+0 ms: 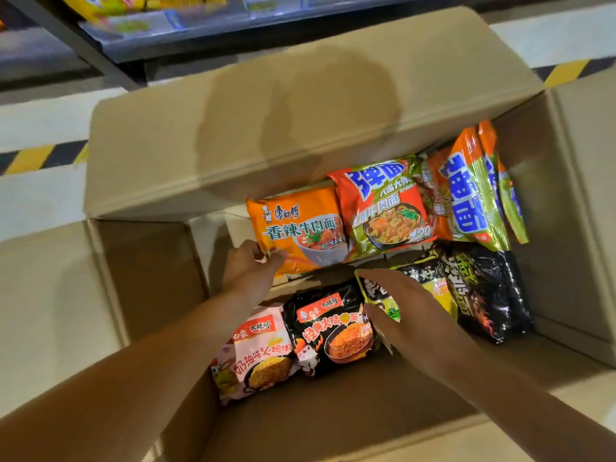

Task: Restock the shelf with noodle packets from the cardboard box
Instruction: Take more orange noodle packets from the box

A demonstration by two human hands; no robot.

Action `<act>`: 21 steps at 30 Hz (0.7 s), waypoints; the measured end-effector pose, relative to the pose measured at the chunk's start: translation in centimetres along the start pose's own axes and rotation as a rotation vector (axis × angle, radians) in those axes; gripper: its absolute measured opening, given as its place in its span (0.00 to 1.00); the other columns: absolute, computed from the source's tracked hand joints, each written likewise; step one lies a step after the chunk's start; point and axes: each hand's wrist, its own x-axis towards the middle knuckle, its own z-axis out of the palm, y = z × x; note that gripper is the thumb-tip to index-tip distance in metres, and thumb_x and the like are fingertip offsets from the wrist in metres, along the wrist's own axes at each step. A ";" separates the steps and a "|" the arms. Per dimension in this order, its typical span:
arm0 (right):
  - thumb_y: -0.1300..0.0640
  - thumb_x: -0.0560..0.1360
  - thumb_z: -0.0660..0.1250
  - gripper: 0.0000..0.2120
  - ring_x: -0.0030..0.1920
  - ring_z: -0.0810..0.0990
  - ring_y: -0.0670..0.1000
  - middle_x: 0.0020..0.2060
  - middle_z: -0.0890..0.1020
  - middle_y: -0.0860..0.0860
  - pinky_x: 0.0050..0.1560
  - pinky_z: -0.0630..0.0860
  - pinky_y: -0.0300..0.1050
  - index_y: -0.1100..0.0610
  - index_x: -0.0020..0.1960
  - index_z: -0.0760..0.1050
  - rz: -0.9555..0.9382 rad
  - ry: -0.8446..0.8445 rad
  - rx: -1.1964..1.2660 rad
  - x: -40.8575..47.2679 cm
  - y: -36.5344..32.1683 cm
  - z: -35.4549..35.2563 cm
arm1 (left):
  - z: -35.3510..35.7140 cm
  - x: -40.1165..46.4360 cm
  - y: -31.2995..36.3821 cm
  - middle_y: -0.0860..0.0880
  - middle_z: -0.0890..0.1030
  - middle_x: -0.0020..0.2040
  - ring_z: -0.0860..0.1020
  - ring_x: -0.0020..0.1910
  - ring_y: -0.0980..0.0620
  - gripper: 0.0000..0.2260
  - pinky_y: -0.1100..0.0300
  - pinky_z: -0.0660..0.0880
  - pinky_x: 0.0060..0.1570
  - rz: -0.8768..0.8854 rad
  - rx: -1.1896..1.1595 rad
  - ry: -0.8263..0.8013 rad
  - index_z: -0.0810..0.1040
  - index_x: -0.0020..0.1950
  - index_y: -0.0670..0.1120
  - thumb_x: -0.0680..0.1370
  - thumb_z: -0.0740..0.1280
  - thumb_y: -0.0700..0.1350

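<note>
Left hand [255, 268] pinching the orange noodle packet's [296, 231] near corner inside the cardboard box [233, 128], right hand [405, 306] spread flat, fingers straight, on the black-and-yellow packet [430, 281]

Two bare forearms come into the frame from the bottom, one from the lower left corner and one from the lower right. No sleeve shows on either arm. The left hand [251, 273], near the middle of the frame, is bare, with no glove, and a short, pale nail shows on one fingertip. The right hand [405, 306], right of centre, is bare too, and its fingers look slightly blurred.
</note>
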 end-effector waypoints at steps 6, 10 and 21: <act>0.51 0.80 0.65 0.24 0.72 0.67 0.45 0.72 0.70 0.43 0.67 0.64 0.37 0.47 0.75 0.65 0.116 -0.033 0.146 1.7 -3.2 -0.7 | -4.5 -3.1 -0.6 0.50 0.81 0.48 0.80 0.47 0.51 0.07 0.53 0.77 0.47 -0.048 -0.114 0.015 0.74 0.53 0.48 0.79 0.69 0.47; 0.57 0.80 0.66 0.25 0.68 0.73 0.51 0.69 0.74 0.50 0.62 0.72 0.41 0.52 0.75 0.65 0.202 -0.022 0.273 4.3 -6.2 0.3 | -7.8 -5.2 -1.3 0.51 0.80 0.45 0.79 0.42 0.54 0.12 0.54 0.77 0.44 -0.033 -0.099 0.082 0.70 0.54 0.47 0.77 0.72 0.46; 0.60 0.78 0.63 0.37 0.79 0.52 0.62 0.79 0.52 0.58 0.77 0.57 0.59 0.59 0.80 0.48 0.299 0.007 0.102 12.4 -6.4 6.1 | -10.4 -6.3 -2.4 0.56 0.80 0.49 0.77 0.45 0.58 0.10 0.64 0.71 0.37 0.010 -0.100 0.014 0.74 0.59 0.54 0.79 0.69 0.46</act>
